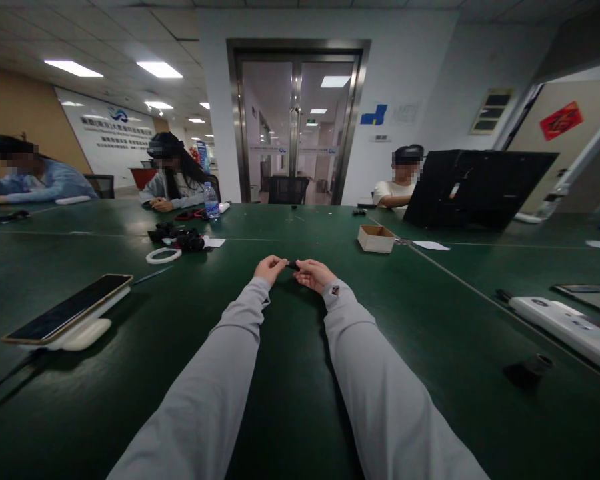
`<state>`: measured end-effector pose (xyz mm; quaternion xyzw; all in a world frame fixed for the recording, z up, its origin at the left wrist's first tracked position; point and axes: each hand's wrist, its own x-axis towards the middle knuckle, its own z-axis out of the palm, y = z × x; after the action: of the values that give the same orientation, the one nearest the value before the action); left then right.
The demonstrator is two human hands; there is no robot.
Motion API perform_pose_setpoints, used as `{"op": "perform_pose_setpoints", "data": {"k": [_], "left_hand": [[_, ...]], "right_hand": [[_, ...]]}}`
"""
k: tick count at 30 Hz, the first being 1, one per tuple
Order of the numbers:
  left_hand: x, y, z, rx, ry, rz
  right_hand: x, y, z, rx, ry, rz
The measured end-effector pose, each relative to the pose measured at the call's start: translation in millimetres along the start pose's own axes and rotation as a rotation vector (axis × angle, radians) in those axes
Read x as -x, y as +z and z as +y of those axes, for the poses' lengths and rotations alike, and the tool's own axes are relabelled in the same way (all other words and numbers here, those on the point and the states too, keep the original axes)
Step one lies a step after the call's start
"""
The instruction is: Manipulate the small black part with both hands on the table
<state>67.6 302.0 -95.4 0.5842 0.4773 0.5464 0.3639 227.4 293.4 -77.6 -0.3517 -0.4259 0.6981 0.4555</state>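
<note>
Both hands meet in front of me, just above the green table. My right hand point(314, 273) grips a small black stick-like object point(293, 265) between thumb and fingers. From the other side, my left hand point(271, 269) pinches its left end. The object is short, and the fingers cover both its ends, so I cannot tell its exact kind. Grey sleeves cover both my forearms.
A phone point(73, 310) rests on a white stand at left, near a white ring point(163, 256) and black gear point(180, 238). An open box point(376, 239), a black monitor point(475, 190) and a white power strip point(570, 327) are at right. Several people sit around the green table point(290, 400).
</note>
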Motion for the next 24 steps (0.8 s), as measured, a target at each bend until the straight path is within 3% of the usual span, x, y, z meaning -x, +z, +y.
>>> {"op": "perform_pose_setpoints", "data": {"k": [5, 11, 17, 24], "left_hand": [[4.4, -0.5, 12.1, 0.167, 0.062, -0.068], [3.7, 3.3, 13.4, 0.085, -0.195, 0.026], [4.2, 4.1, 11.4, 0.027, -0.108, 0.014], [3.5, 3.7, 11.5, -0.016, -0.154, 0.001]], "right_hand": [[-0.3, 2.5, -2.0, 0.052, 0.031, 0.026], [-2.6, 1.5, -1.4, 0.093, 0.045, -0.001], [-3.2, 0.7, 0.3, 0.115, 0.029, -0.025], [-2.4, 2.6, -1.1, 0.119, 0.046, -0.017]]}}
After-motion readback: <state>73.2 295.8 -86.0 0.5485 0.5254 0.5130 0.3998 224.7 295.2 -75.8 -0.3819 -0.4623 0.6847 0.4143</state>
